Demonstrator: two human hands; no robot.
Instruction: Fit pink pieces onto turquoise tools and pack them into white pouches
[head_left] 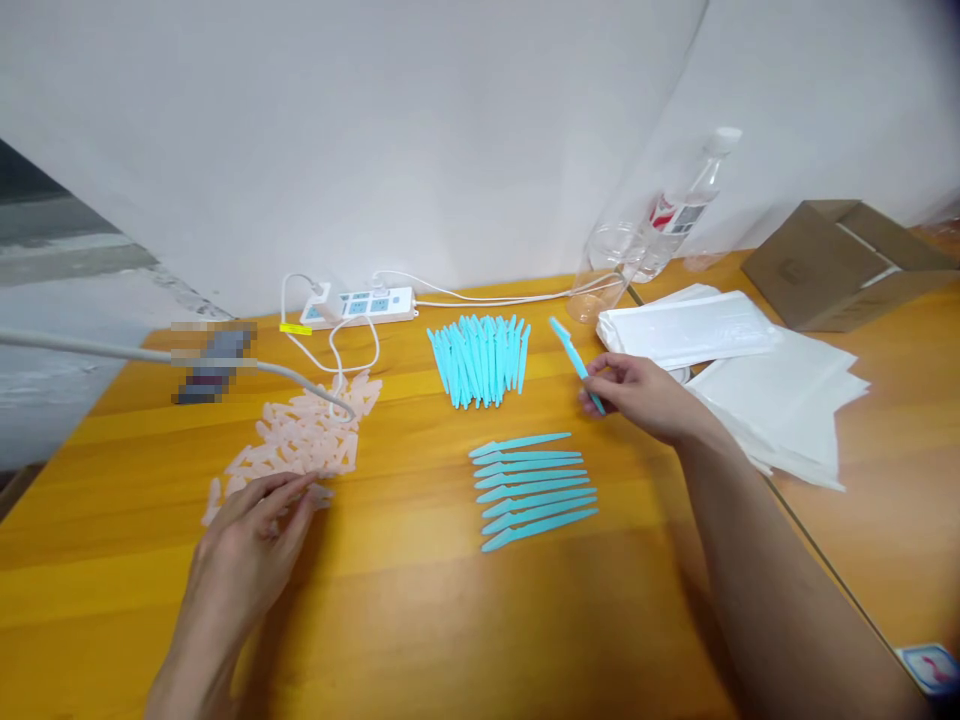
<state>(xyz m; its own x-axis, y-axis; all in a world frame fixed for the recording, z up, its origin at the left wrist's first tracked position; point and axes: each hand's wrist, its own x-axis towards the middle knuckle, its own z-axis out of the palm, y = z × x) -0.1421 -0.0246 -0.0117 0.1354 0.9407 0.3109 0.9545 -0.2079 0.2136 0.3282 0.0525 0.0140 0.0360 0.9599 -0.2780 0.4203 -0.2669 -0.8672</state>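
My right hand (pixel 630 395) pinches a light-blue eyebrow razor (pixel 574 358) by its handle, its broad head pointing up and left above the table. Over on the left, my left hand (pixel 255 530) is at the near edge of a loose pile of pale pink caps (pixel 300 430). Its thumb and forefinger close on one small cap (pixel 322 493), partly hidden by the fingertips. Between the hands, several razors lie in a row (pixel 536 485), heads to the left. Behind this row, a dense bunch of the same blue razors (pixel 480 360) lies with handles and heads roughly parallel.
A white power strip (pixel 360 305) with cables stands against the wall. One grey cable (pixel 225 362) crosses above the caps, near a blurred dark object (pixel 217 365). To the right are white packets (pixel 690 330), paper sheets (pixel 795 400), a plastic bottle (pixel 682 215) and a cardboard box (pixel 825 265).
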